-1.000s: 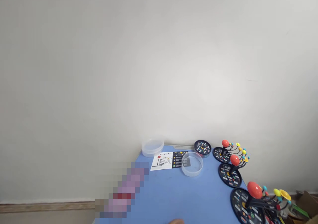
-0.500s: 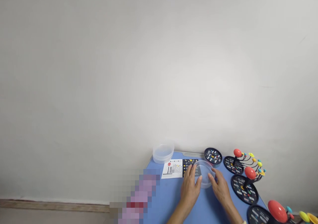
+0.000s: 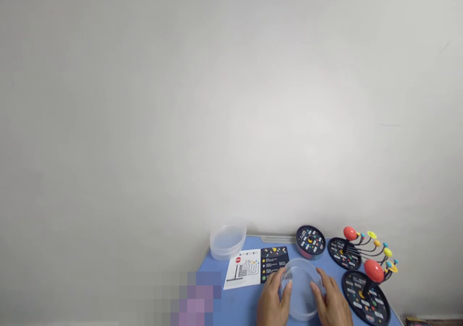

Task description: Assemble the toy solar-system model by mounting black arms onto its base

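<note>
Left hand (image 3: 274, 298) and right hand (image 3: 332, 299) hold a clear tub (image 3: 301, 292) in a two-sided grip, blue surface (image 3: 240, 307) showing through; a cloudy tub (image 3: 227, 243) stands farther back.

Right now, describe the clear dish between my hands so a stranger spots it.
Find the blue table by the wall. Low in view, a clear round dish is between the left hand and right hand. Both hands touch it, unlike the clear container at the far-left corner.
</note>
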The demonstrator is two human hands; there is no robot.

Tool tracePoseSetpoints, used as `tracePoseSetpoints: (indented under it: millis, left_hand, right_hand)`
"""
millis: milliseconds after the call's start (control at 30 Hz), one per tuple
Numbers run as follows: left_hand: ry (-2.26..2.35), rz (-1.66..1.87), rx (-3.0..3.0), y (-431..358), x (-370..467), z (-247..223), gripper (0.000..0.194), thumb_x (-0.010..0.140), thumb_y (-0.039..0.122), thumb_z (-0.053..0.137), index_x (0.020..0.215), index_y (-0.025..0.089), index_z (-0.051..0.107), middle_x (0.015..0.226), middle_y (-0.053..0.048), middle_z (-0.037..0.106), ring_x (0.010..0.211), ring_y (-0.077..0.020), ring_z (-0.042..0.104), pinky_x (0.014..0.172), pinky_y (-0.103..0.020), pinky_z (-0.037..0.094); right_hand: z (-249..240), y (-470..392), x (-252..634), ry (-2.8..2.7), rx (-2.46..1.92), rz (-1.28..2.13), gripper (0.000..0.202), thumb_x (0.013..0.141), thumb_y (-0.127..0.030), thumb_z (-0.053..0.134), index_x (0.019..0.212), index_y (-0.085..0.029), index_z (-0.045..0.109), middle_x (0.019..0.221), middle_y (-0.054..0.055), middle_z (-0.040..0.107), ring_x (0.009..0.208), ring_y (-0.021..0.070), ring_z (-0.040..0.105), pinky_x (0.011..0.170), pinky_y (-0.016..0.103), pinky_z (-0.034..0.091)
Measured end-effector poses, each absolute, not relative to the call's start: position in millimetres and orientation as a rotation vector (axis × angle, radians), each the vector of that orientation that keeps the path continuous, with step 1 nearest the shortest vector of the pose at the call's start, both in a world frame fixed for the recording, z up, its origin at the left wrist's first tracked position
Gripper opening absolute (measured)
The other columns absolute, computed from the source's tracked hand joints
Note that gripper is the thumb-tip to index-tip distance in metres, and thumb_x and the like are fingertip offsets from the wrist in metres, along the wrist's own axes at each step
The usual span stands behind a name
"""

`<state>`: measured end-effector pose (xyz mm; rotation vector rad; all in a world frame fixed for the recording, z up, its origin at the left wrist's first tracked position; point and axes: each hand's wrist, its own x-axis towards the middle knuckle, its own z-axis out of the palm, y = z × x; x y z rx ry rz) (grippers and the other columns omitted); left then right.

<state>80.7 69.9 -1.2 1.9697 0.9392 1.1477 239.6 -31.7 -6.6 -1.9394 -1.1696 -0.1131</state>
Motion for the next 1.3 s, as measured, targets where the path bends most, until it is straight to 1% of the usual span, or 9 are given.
tracePoseSetpoints:
  millis: [167, 333, 467, 600, 767, 833, 900, 1100, 1300]
  left_hand:
    - [0.957, 1.154, 1.959, 71, 82, -4, 0.043, 0.086, 0.045, 0.045, 0.112, 0.019, 0.069, 0.112, -0.013, 0.070, 0.101, -0.0269, 0.067, 0.077, -0.036, 0.058]
    - [1.019, 1.006, 1.996, 69, 76, 7, 0.046, 0.083, 0.038, 0.048, 0.121, 0.017, 0.064, 0.120, -0.015, 0.067, 0.106, -0.0277, 0.065, 0.085, -0.037, 0.055]
    - [1.139, 0.769, 2.136, 63, 70, 21, 0.051, 0.087, 0.030, 0.045, 0.134, 0.013, 0.054, 0.130, -0.015, 0.062, 0.114, -0.0244, 0.062, 0.096, -0.032, 0.047]
    - [1.202, 0.538, 2.161, 57, 66, 41, 0.044, 0.090, 0.025, 0.045, 0.132, 0.018, 0.055, 0.104, -0.008, 0.074, 0.098, -0.0202, 0.069, 0.086, -0.024, 0.048]
    - [1.251, 0.430, 2.187, 52, 62, 61, 0.041, 0.091, 0.021, 0.044, 0.130, 0.019, 0.058, 0.088, -0.004, 0.075, 0.086, -0.0201, 0.070, 0.074, -0.023, 0.046]
    - [1.260, 0.428, 2.186, 52, 60, 63, 0.041, 0.091, 0.020, 0.043, 0.129, 0.020, 0.059, 0.086, -0.004, 0.076, 0.085, -0.0198, 0.071, 0.072, -0.022, 0.046]
    - [1.268, 0.435, 2.179, 52, 58, 63, 0.040, 0.092, 0.021, 0.043, 0.128, 0.020, 0.059, 0.086, -0.003, 0.076, 0.085, -0.0195, 0.071, 0.071, -0.022, 0.045]
    - [1.273, 0.417, 2.234, 50, 56, 65, 0.039, 0.094, 0.028, 0.044, 0.129, 0.017, 0.059, 0.091, -0.008, 0.076, 0.092, -0.0243, 0.071, 0.077, -0.027, 0.048]
    - [1.284, 0.407, 2.218, 51, 59, 61, 0.041, 0.091, 0.017, 0.043, 0.129, 0.018, 0.059, 0.104, -0.010, 0.075, 0.099, -0.0236, 0.069, 0.079, -0.026, 0.047]
  right_hand:
    - [-6, -34, 243, -1.090, -1.911, -0.092, 0.055, 0.087, -0.063, 0.045, 0.116, -0.021, 0.067, 0.086, 0.007, 0.074, 0.058, 0.0187, 0.067, 0.057, 0.029, 0.057]
    - [-4, -34, 244, -1.096, -1.870, -0.157, 0.048, 0.086, -0.057, 0.051, 0.113, -0.021, 0.067, 0.111, 0.011, 0.072, 0.092, 0.0240, 0.071, 0.072, 0.031, 0.059]
    - [5, -33, 243, -1.087, -1.921, -0.218, 0.046, 0.088, -0.053, 0.047, 0.113, -0.020, 0.066, 0.115, 0.012, 0.070, 0.098, 0.0264, 0.069, 0.079, 0.036, 0.058]
    - [26, -19, 247, -1.068, -2.111, -0.232, 0.044, 0.090, -0.045, 0.044, 0.123, -0.022, 0.061, 0.122, 0.011, 0.067, 0.103, 0.0292, 0.068, 0.082, 0.040, 0.055]
    - [63, 26, 260, -1.057, -2.299, -0.113, 0.084, 0.070, -0.041, 0.072, 0.143, -0.014, 0.040, 0.149, 0.022, 0.038, 0.135, 0.0370, 0.042, 0.103, 0.045, 0.041]
    - [74, 45, 266, -1.019, -2.380, -0.015, 0.099, 0.064, -0.046, 0.076, 0.147, -0.016, 0.032, 0.153, 0.025, 0.027, 0.140, 0.0415, 0.030, 0.100, 0.053, 0.040]
    - [81, 60, 270, -1.014, -2.443, 0.074, 0.104, 0.061, -0.049, 0.078, 0.148, -0.019, 0.029, 0.155, 0.024, 0.021, 0.140, 0.0437, 0.027, 0.097, 0.056, 0.040]
    - [75, 73, 264, -1.041, -2.485, 0.083, 0.082, 0.063, -0.046, 0.074, 0.136, -0.019, 0.050, 0.146, 0.021, 0.036, 0.127, 0.0440, 0.043, 0.094, 0.053, 0.041]
    - [110, 43, 240, -1.027, -2.412, -0.075, 0.071, 0.070, -0.040, 0.065, 0.137, -0.022, 0.051, 0.144, 0.017, 0.039, 0.126, 0.0397, 0.046, 0.098, 0.049, 0.041]
